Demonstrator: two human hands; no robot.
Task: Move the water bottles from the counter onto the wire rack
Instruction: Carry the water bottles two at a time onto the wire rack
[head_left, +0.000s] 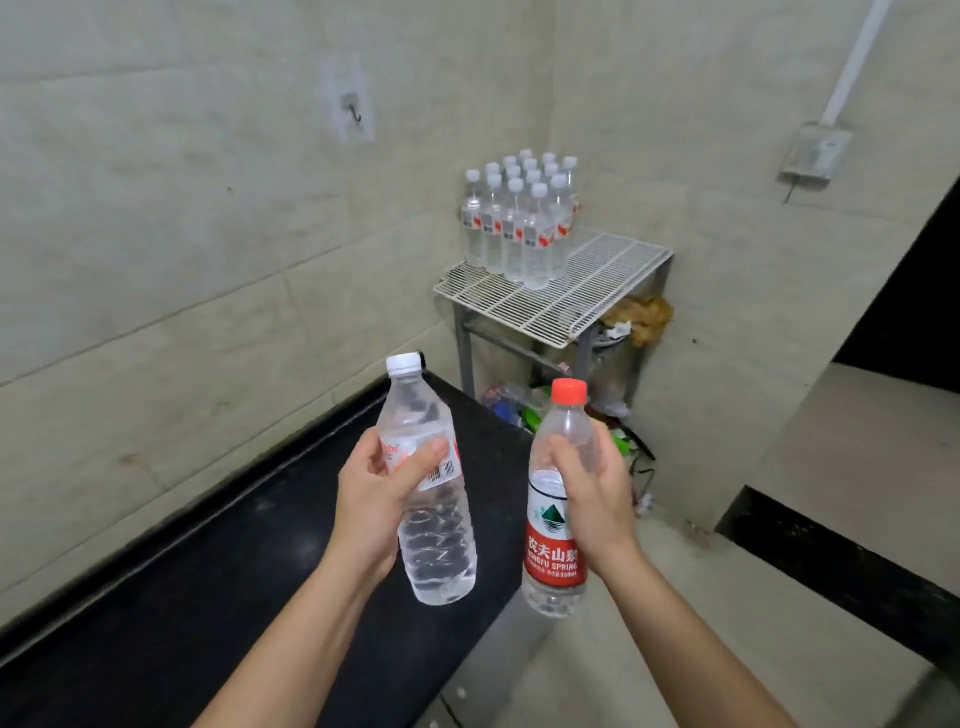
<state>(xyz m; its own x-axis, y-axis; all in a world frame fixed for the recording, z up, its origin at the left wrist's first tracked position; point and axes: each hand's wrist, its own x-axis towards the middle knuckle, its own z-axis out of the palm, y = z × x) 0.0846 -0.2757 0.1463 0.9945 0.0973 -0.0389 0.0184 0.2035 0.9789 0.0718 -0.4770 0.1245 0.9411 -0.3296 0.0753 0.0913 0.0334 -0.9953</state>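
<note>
Left hand (375, 499) gripping white-capped bottle (426, 483), right hand (592, 493) gripping red-capped bottle (556, 499), both bottles lifted upright short of the rack (576, 296), above the counter (218, 597) edge, a cluster of bottles (519, 223) standing on the rack's far left corner.
</note>
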